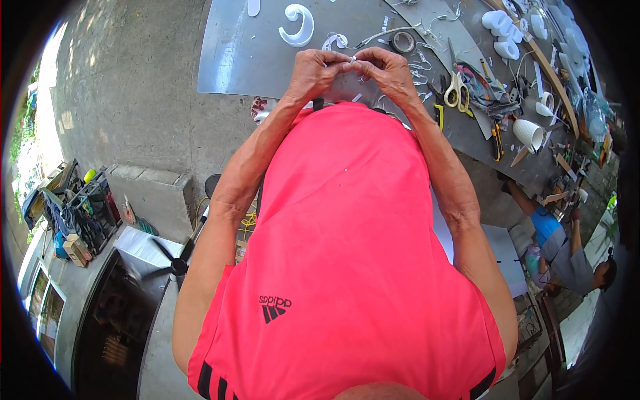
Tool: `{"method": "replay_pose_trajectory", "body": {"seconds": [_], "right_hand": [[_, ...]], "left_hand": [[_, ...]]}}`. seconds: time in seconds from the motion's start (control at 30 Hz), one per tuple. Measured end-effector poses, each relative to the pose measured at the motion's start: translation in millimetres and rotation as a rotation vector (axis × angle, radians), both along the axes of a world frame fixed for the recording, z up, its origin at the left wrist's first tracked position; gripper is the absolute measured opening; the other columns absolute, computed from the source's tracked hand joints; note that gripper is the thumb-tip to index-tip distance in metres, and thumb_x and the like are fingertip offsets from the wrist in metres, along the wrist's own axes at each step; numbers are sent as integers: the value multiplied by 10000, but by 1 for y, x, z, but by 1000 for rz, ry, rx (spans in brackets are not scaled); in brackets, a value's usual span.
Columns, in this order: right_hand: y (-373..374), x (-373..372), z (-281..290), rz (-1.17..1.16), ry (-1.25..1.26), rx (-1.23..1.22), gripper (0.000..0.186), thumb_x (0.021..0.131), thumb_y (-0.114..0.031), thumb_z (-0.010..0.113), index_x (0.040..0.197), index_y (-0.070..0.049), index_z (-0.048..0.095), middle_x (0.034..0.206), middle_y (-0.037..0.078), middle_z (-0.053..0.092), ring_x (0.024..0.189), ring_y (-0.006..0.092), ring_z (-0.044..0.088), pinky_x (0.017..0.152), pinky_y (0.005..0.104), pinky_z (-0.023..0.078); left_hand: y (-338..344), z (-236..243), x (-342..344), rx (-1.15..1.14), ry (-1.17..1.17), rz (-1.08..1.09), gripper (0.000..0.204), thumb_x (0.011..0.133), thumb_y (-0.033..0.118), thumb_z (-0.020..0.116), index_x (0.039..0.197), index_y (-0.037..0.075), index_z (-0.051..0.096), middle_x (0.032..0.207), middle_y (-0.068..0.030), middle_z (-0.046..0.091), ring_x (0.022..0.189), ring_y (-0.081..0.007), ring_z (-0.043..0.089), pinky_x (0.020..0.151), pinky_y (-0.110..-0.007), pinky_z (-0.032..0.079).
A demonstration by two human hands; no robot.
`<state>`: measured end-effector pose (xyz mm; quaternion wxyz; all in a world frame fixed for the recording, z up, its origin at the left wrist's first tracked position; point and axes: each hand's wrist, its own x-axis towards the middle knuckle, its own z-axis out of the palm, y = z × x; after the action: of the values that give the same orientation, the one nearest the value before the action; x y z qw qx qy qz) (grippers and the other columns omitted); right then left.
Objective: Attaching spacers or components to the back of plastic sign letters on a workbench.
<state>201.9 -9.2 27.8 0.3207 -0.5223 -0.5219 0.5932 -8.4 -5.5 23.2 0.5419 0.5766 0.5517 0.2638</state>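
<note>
My left hand (315,72) and my right hand (387,71) meet fingertip to fingertip at the near edge of the grey metal table (247,57). Both are closed in a pinch on a small whitish piece (353,59), too small to name and partly covered by the fingers. Just beyond them on the tabletop lie a white curved, numeral-like shape (298,25) and a smaller white piece with wire (335,42). A roll of tape (403,42) rests past my right hand, with thin wires and little white parts strewn around it.
Right of my hands lie scissors with pale yellow handles (457,92), a yellow-and-black cutter (497,143), a rag (490,93) and a white textured cup (528,135). White ring-shaped pieces (507,48) sit farther back. Another person (563,250) is at the right; a fan (179,267) stands lower left.
</note>
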Motion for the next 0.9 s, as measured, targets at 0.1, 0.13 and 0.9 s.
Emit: {"method": "replay_pose_trajectory", "body": {"seconds": [0.1, 0.13, 0.9], "right_hand": [[3, -2, 1, 24, -28, 14, 180, 951, -177, 771, 1032, -18, 754, 845, 29, 734, 719, 87, 665, 627, 252, 549], [5, -2, 2, 36, -49, 17, 179, 953, -184, 770, 1020, -19, 756, 831, 25, 726, 707, 83, 651, 624, 252, 537], [1, -11, 11, 22, -156, 53, 206, 997, -186, 687, 1044, 11, 723, 848, 71, 751, 731, 116, 711, 675, 271, 576]], "left_hand": [[-1, -5, -3, -20, -110, 17, 184, 883, 185, 813, 1043, 96, 832, 831, -85, 793, 741, -92, 696, 701, -286, 565], [-1, -7, -5, -20, -106, 21, 184, 883, 185, 813, 1043, 96, 832, 831, -85, 793, 741, -92, 696, 701, -286, 565], [-1, -3, -5, -115, -121, 56, 194, 936, 125, 784, 1068, -17, 788, 927, -68, 783, 838, -107, 710, 780, -254, 581]]}}
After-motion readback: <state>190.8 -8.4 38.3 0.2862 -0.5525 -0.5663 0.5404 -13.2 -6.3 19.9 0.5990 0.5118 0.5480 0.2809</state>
